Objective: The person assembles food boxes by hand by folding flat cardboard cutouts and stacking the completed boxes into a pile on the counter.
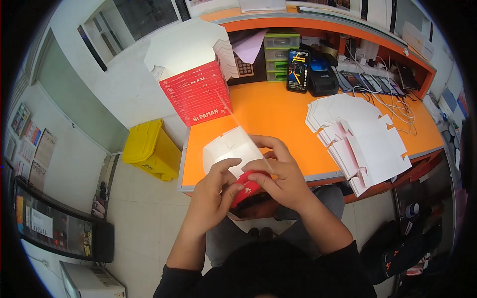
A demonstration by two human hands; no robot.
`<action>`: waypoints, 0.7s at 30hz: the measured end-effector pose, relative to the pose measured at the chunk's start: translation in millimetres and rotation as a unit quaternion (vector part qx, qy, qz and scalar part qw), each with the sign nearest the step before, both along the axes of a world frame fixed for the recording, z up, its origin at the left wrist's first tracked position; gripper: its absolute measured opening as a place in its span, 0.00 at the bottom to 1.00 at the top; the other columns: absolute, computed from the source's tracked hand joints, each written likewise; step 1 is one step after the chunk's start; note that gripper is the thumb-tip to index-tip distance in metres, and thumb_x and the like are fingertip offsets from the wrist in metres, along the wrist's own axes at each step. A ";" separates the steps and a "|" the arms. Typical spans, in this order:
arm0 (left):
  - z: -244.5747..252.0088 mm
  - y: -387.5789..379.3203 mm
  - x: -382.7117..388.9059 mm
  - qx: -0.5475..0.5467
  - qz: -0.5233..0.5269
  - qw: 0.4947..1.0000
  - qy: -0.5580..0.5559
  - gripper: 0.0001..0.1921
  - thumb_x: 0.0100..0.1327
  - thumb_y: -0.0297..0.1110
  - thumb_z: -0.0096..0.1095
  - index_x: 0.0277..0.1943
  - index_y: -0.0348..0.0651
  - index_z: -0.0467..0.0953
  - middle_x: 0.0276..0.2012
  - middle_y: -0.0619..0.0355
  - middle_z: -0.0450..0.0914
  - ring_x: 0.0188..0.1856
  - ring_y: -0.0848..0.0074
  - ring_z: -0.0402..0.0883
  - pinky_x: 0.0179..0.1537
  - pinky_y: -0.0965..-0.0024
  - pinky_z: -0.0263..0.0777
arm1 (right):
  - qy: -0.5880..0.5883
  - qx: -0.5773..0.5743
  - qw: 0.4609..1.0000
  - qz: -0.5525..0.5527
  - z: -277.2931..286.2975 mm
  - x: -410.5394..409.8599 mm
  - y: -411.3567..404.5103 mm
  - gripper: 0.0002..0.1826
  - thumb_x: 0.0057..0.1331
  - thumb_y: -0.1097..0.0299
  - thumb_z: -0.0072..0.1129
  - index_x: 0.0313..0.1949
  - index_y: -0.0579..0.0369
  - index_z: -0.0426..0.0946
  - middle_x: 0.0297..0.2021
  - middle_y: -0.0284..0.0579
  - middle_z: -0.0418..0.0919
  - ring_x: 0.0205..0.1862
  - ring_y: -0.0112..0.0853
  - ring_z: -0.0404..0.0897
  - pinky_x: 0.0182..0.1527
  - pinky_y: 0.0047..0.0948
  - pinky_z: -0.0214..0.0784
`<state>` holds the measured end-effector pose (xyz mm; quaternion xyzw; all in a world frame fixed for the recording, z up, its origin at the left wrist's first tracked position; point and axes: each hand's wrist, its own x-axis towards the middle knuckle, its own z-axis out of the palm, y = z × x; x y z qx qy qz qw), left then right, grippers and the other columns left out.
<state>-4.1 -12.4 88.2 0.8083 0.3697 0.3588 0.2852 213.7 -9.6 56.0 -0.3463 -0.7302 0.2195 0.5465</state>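
Both of my hands hold one partly folded cardboard box (227, 147), white inside and red outside, at the near edge of the orange desk. My left hand (218, 188) grips the left part of its red front wall, thumb outside and fingers inside. At the right part of that wall, my right hand (279, 173) pinches the red card with thumb and fingers. The box's lid panel rises edge-on, partly in front of the right fingers. Folded boxes with red sides (201, 97) stand stacked at the back left. Flat white box blanks (372, 141) lie piled on the right.
Behind the hands, the orange desk (261, 108) carries a phone (298, 70), a black printer (323, 80) and green-framed drawers (282, 41). Several more phones (369, 82) with white cables lie at the back right. A yellow bin (151, 149) stands left of the desk.
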 end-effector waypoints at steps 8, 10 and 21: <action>-5.7 4.2 -1.0 0.048 0.025 0.998 -0.035 0.22 0.71 0.23 0.68 0.66 0.39 0.71 0.28 0.53 0.80 0.31 0.70 0.82 0.37 0.71 0.74 | -0.072 0.076 0.994 -0.034 -6.3 -12.6 1.1 0.21 0.65 0.64 0.73 0.58 0.48 0.85 0.72 0.57 0.69 0.70 0.53 0.69 0.68 0.47 0.66; -4.0 3.1 2.1 0.058 0.068 0.994 -0.061 0.22 0.72 0.22 0.67 0.66 0.38 0.71 0.28 0.56 0.81 0.31 0.75 0.81 0.38 0.73 0.74 | -0.090 0.102 0.989 -0.054 -4.4 -20.0 -4.9 0.29 0.63 0.60 0.76 0.64 0.46 0.83 0.73 0.60 0.67 0.71 0.55 0.68 0.70 0.50 0.64; -15.2 10.4 -18.6 0.194 0.094 0.952 -0.219 0.35 0.78 0.52 0.59 0.74 0.32 0.63 0.62 0.44 0.77 0.65 0.62 0.76 0.68 0.58 0.66 | -0.007 0.158 0.980 -0.122 -0.6 -30.0 -2.5 0.54 0.56 0.50 0.82 0.79 0.48 0.65 0.79 0.71 0.49 0.79 0.63 0.54 0.76 0.58 0.54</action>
